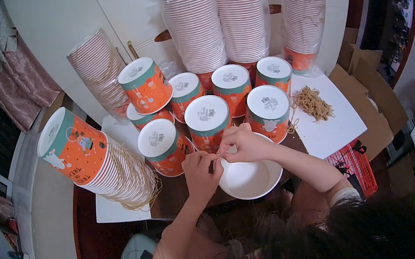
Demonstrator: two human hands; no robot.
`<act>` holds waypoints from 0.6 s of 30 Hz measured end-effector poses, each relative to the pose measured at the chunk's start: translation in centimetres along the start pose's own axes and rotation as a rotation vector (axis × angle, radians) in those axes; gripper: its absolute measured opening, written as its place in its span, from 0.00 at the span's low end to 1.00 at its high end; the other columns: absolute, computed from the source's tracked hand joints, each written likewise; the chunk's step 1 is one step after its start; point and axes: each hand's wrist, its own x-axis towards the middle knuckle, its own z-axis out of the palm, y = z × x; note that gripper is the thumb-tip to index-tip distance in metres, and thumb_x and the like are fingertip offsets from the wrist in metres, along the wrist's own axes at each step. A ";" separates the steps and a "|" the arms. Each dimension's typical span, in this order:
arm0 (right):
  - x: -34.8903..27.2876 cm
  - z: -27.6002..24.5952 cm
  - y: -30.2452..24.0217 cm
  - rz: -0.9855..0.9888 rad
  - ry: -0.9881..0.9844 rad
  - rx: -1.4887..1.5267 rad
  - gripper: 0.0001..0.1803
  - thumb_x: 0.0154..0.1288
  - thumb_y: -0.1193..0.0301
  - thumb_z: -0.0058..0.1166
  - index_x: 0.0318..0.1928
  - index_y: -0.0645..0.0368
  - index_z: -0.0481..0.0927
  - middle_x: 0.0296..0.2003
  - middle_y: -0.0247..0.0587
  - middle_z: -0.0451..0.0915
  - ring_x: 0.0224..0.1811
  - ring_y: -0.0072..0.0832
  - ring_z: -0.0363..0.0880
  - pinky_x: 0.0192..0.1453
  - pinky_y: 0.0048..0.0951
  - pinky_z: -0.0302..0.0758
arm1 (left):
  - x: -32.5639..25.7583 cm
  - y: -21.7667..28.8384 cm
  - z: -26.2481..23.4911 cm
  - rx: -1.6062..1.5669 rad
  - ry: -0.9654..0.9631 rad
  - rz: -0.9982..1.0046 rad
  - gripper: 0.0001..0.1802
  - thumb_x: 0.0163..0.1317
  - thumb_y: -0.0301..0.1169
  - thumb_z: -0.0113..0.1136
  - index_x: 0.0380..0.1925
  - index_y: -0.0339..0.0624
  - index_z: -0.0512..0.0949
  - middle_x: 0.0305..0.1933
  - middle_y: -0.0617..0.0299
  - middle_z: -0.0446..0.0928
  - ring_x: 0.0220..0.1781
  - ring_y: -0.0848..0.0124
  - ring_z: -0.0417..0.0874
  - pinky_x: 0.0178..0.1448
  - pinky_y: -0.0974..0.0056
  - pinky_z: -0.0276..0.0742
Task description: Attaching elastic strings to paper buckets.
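Observation:
An open white paper bucket (250,180) tilts its mouth toward me at the table's near edge. At the far left of its rim, my left hand (203,173) is closed, thumb and fingers pinching the edge. Beside it my right hand (242,147) also pinches, fingertips almost touching the left ones; whatever lies between them is too small to make out. Just beyond stand upside-down orange and green paper buckets, the nearest being one (208,121) in the middle and another (269,110) to its right. A heap of tan cord (313,104) lies on the right.
A leaning bucket stack (97,158) draped with cord loops (143,183) stands at left. Tall wrapped stacks (193,30) rise at the back, another wrapped stack (303,20) at back right. Cardboard boxes (366,91) and a red basket (356,169) sit right of the table.

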 end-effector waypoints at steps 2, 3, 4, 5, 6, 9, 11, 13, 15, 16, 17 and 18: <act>0.0 0.0 -0.1 -0.006 -0.002 0.000 0.05 0.44 0.66 0.53 0.22 0.51 0.76 0.25 0.28 0.71 0.34 0.26 0.70 0.42 0.31 0.51 | 0.0 0.0 -0.1 0.004 0.002 0.006 0.08 0.40 0.26 0.60 0.24 0.46 0.74 0.28 0.65 0.68 0.35 0.66 0.69 0.38 0.62 0.60; 0.0 0.0 -0.1 -0.005 -0.001 0.001 0.05 0.44 0.66 0.53 0.22 0.51 0.76 0.25 0.28 0.71 0.34 0.26 0.70 0.42 0.31 0.51 | 0.1 -0.1 -0.1 -0.024 0.007 -0.004 0.07 0.40 0.26 0.60 0.23 0.45 0.74 0.28 0.64 0.68 0.35 0.66 0.69 0.38 0.62 0.61; 0.0 0.0 -0.1 -0.008 0.005 0.004 0.04 0.44 0.66 0.53 0.22 0.51 0.76 0.25 0.28 0.71 0.34 0.26 0.70 0.42 0.31 0.51 | 0.1 -0.1 -0.1 -0.053 0.012 -0.013 0.07 0.41 0.26 0.60 0.23 0.44 0.74 0.27 0.64 0.68 0.34 0.66 0.69 0.38 0.62 0.62; -0.1 0.0 0.0 -0.010 0.012 0.007 0.04 0.44 0.66 0.53 0.22 0.51 0.75 0.25 0.28 0.71 0.34 0.26 0.70 0.42 0.31 0.51 | 0.1 -0.2 0.0 -0.054 0.012 -0.013 0.07 0.41 0.26 0.60 0.23 0.44 0.74 0.27 0.64 0.68 0.34 0.66 0.69 0.38 0.62 0.62; -0.1 0.0 0.0 -0.009 0.013 0.006 0.04 0.44 0.66 0.53 0.22 0.51 0.75 0.25 0.28 0.71 0.34 0.26 0.70 0.42 0.31 0.51 | 0.0 -0.3 0.1 -0.149 0.002 -0.081 0.06 0.41 0.25 0.59 0.23 0.43 0.74 0.27 0.62 0.68 0.34 0.65 0.69 0.38 0.62 0.64; 0.1 -0.1 -0.1 0.003 0.005 0.028 0.04 0.44 0.66 0.53 0.22 0.51 0.75 0.25 0.29 0.71 0.34 0.26 0.69 0.42 0.31 0.51 | -0.1 -0.6 -0.1 -0.311 -0.048 -0.233 0.06 0.42 0.24 0.58 0.22 0.42 0.73 0.27 0.60 0.68 0.34 0.64 0.70 0.38 0.63 0.65; 0.1 -0.2 -0.1 0.012 -0.005 0.041 0.04 0.43 0.67 0.53 0.21 0.51 0.75 0.25 0.29 0.71 0.34 0.26 0.69 0.41 0.31 0.50 | -0.1 -0.6 -0.2 -0.384 -0.089 -0.319 0.05 0.42 0.24 0.58 0.22 0.41 0.73 0.27 0.59 0.69 0.33 0.63 0.70 0.39 0.63 0.66; 0.1 -0.1 0.0 0.013 -0.002 0.039 0.04 0.43 0.67 0.53 0.21 0.51 0.75 0.25 0.29 0.71 0.34 0.26 0.69 0.41 0.31 0.50 | 0.0 -0.6 -0.3 -0.325 -0.076 -0.259 0.05 0.43 0.24 0.58 0.22 0.41 0.73 0.27 0.60 0.69 0.32 0.64 0.70 0.38 0.63 0.66; 0.1 -0.1 0.1 0.016 0.002 0.037 0.04 0.43 0.67 0.54 0.21 0.51 0.76 0.25 0.29 0.71 0.34 0.26 0.69 0.41 0.31 0.50 | 0.4 -0.2 -0.3 -0.273 -0.050 -0.182 0.06 0.43 0.24 0.59 0.23 0.41 0.73 0.27 0.60 0.69 0.32 0.65 0.70 0.37 0.64 0.66; 0.0 0.0 0.1 0.007 0.004 0.035 0.04 0.43 0.67 0.54 0.22 0.51 0.76 0.25 0.29 0.71 0.34 0.26 0.69 0.41 0.31 0.50 | 0.5 -0.1 -0.3 -0.220 -0.024 -0.105 0.06 0.43 0.24 0.59 0.23 0.41 0.73 0.27 0.60 0.69 0.32 0.65 0.70 0.37 0.64 0.66; 0.0 0.0 0.1 -0.002 0.006 0.032 0.04 0.43 0.67 0.54 0.22 0.51 0.76 0.25 0.29 0.71 0.34 0.26 0.69 0.41 0.31 0.50 | 0.4 -0.1 -0.2 -0.220 -0.024 -0.105 0.06 0.43 0.24 0.59 0.23 0.41 0.73 0.27 0.60 0.69 0.32 0.65 0.70 0.37 0.64 0.66; 0.0 0.0 0.1 -0.001 0.006 0.032 0.04 0.43 0.67 0.54 0.22 0.51 0.76 0.25 0.29 0.71 0.34 0.26 0.69 0.41 0.31 0.50 | 0.2 -0.3 0.0 -0.169 -0.010 -0.064 0.06 0.42 0.24 0.59 0.23 0.41 0.73 0.27 0.61 0.69 0.32 0.65 0.71 0.36 0.65 0.67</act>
